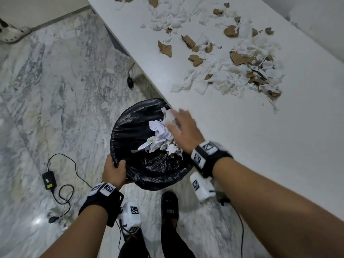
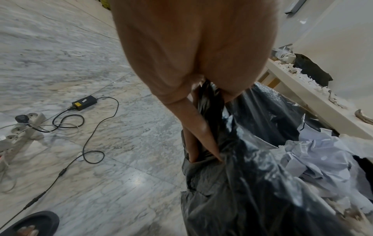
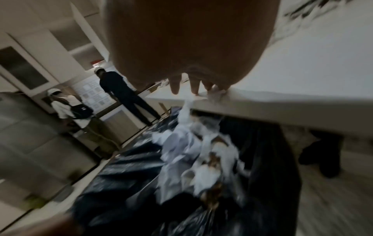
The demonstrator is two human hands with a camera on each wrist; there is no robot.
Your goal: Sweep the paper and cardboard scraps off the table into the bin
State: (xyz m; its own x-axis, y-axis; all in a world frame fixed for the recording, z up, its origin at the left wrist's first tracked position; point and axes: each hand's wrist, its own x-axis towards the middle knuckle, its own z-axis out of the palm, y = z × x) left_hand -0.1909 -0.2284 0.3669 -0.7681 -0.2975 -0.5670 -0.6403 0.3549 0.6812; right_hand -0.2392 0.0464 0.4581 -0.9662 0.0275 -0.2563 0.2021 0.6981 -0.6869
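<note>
A bin lined with a black bag [image 1: 134, 127] is held against the white table's [image 1: 260, 146] near edge. My left hand [image 1: 113, 171] grips the bin's rim and bag [image 2: 203, 127] at the near side. White paper scraps [image 1: 160, 135] tumble into the bag [image 3: 191, 151]. My right hand [image 1: 181, 127] lies flat with straight fingers [image 3: 175, 86] at the table edge, pushing the last scraps [image 3: 216, 94] over it. A big heap of torn paper and brown cardboard [image 1: 247, 71] lies farther along the table, with more scraps [image 1: 167, 19] at the far end.
A power adapter [image 1: 49, 180] with looping cables and a power strip [image 2: 22, 131] lie on the marble floor to the left. My sandalled foot [image 1: 169, 205] stands just behind the bin. A chair castor [image 1: 130, 81] sits under the table. Two people [image 3: 121, 95] stand beyond the table.
</note>
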